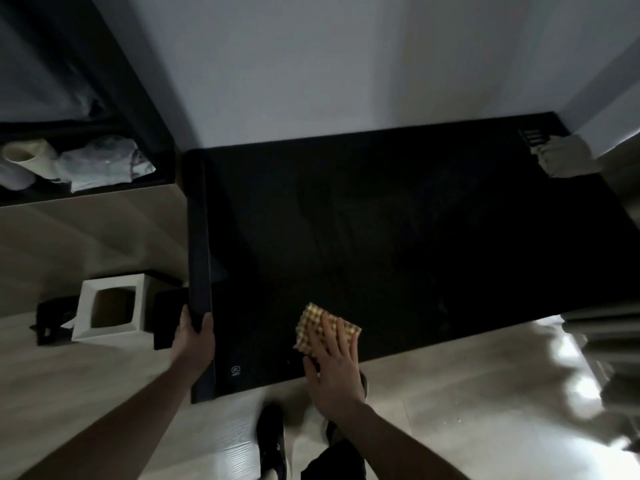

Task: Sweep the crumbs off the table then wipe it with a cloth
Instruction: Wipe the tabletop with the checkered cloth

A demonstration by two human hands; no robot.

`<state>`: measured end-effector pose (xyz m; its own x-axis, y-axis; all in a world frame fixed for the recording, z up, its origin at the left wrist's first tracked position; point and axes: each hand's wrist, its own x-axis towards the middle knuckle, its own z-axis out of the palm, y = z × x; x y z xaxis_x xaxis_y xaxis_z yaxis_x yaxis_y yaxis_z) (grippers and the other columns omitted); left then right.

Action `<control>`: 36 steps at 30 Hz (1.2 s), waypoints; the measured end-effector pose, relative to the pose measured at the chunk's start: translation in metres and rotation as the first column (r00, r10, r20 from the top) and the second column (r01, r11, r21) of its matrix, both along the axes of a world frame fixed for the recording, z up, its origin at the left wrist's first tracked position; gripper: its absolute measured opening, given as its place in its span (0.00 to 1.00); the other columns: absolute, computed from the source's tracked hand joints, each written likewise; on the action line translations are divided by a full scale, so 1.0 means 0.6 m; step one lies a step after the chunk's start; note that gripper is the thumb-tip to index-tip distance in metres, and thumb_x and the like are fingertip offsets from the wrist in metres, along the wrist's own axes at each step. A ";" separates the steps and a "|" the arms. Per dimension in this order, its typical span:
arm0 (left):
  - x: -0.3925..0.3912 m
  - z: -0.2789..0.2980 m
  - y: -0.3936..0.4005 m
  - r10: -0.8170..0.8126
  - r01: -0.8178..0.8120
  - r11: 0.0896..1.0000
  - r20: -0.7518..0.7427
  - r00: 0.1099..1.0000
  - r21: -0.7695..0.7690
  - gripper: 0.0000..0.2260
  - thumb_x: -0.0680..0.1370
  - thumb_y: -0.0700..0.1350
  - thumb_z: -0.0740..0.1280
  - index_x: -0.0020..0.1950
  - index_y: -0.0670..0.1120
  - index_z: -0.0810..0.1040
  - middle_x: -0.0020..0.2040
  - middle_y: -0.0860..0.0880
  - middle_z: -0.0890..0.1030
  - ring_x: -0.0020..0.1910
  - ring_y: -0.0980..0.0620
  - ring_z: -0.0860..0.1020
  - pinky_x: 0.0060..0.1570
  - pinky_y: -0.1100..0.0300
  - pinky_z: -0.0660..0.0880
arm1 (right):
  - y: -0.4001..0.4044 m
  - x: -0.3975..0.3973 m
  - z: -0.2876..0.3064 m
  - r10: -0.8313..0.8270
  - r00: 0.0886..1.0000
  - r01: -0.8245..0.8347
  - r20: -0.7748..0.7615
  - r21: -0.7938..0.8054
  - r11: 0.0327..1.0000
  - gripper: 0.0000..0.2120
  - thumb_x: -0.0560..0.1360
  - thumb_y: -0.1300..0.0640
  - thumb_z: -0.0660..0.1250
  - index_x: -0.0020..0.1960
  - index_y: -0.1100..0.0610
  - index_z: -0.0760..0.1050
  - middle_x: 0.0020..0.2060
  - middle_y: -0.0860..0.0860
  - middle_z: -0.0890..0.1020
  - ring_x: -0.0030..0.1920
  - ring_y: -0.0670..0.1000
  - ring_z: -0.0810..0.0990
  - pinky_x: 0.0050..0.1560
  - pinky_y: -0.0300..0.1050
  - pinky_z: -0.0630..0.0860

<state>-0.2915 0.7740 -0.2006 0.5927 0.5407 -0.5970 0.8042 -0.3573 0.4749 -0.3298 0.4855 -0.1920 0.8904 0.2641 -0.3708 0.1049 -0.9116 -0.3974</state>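
A black table (398, 220) fills the middle of the view, its top dark and glossy. A yellow checked cloth (313, 327) lies flat on the table near the front edge. My right hand (334, 368) presses down on the cloth with the fingers spread flat over it. My left hand (194, 336) grips the table's left edge near the front corner, thumb on top. No crumbs can be made out on the dark surface.
A white square bin (110, 310) stands on the floor left of the table, beside dark objects. A shelf (86, 188) at far left holds paper rolls and bags. A pale cloth (564, 157) lies at the table's far right corner. My shoes (273, 441) show below.
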 end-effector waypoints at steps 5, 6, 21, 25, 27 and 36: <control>0.046 0.004 -0.012 0.152 -0.150 0.988 0.096 0.984 -0.024 0.28 0.83 0.62 0.53 0.81 0.53 0.57 0.75 0.41 0.72 0.72 0.35 0.71 0.70 0.43 0.67 | 0.006 0.044 0.004 0.191 0.982 -0.191 0.002 -0.016 0.981 0.27 0.86 0.42 0.44 0.84 0.39 0.43 0.82 0.42 0.35 0.81 0.51 0.28 0.80 0.58 0.31; 0.052 0.005 -0.012 0.158 -0.158 0.987 0.109 0.981 -0.009 0.28 0.83 0.62 0.53 0.81 0.53 0.59 0.74 0.41 0.73 0.72 0.35 0.71 0.70 0.42 0.67 | 0.013 0.058 0.002 0.240 0.971 -0.240 0.012 -0.010 0.971 0.27 0.86 0.41 0.44 0.83 0.38 0.45 0.82 0.42 0.35 0.81 0.52 0.28 0.80 0.59 0.32; 0.063 -0.034 -0.002 0.067 -0.104 0.965 0.158 0.985 0.241 0.22 0.83 0.59 0.55 0.76 0.55 0.66 0.59 0.40 0.83 0.56 0.34 0.81 0.54 0.43 0.77 | 0.267 0.485 -0.060 0.356 0.910 -0.340 0.215 -0.108 0.934 0.32 0.84 0.43 0.53 0.85 0.49 0.48 0.85 0.54 0.46 0.84 0.61 0.43 0.81 0.66 0.43; 0.063 -0.039 -0.003 0.051 -0.090 0.959 0.148 0.988 0.267 0.21 0.83 0.59 0.53 0.74 0.55 0.66 0.53 0.41 0.85 0.52 0.35 0.82 0.49 0.45 0.78 | 0.330 0.621 -0.056 0.297 0.936 -0.283 0.188 -0.097 0.954 0.30 0.85 0.45 0.53 0.84 0.50 0.51 0.85 0.54 0.49 0.83 0.62 0.45 0.80 0.68 0.45; 0.064 -0.043 -0.004 0.050 -0.088 0.959 0.145 0.988 0.271 0.21 0.83 0.59 0.53 0.73 0.54 0.67 0.51 0.42 0.85 0.50 0.36 0.83 0.46 0.47 0.77 | 0.362 0.673 -0.051 0.272 0.952 -0.259 0.140 -0.103 0.960 0.30 0.85 0.44 0.52 0.85 0.49 0.49 0.85 0.53 0.46 0.83 0.62 0.41 0.80 0.69 0.41; 0.069 -0.037 -0.005 0.049 -0.087 0.950 0.134 0.990 0.299 0.21 0.83 0.58 0.54 0.73 0.52 0.68 0.51 0.42 0.85 0.49 0.36 0.83 0.44 0.49 0.76 | 0.369 0.587 -0.068 0.400 0.856 -0.416 0.329 -0.024 0.909 0.27 0.83 0.51 0.53 0.82 0.50 0.60 0.83 0.49 0.59 0.83 0.58 0.53 0.80 0.64 0.52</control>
